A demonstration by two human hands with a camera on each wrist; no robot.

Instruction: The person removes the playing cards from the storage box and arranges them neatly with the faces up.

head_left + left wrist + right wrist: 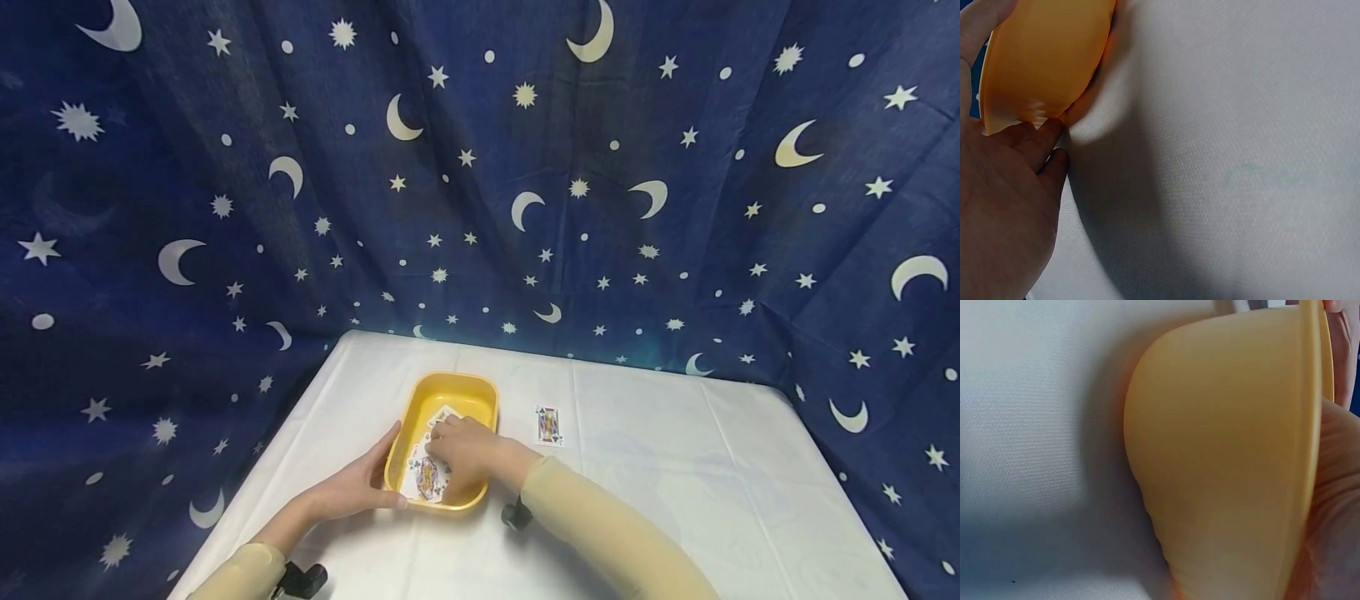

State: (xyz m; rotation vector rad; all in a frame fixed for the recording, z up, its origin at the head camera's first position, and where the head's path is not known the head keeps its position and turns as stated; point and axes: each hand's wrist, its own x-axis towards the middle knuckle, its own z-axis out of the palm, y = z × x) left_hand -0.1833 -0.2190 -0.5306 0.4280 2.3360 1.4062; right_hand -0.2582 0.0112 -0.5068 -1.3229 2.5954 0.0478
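A yellow plastic tub (459, 385) with rounded corners stands on the white-covered table. Inside it lie several loose playing cards (427, 481), face up, one a picture card. My left hand (358, 486) holds the tub at its near left corner, thumb at the near end and fingers along the left side; the left wrist view shows the hand against the tub's outer wall (1054, 56). Over the right rim, my right hand (467, 450) reaches into the tub with bent fingers on the cards. Its fingertips are partly hidden, so I cannot tell whether they pinch a card.
One picture card (549, 426) lies face up on the table, right of the tub. The white cloth (675, 467) covers the table to its edges. A dark blue curtain (495, 208) with moons and stars hangs behind and at both sides.
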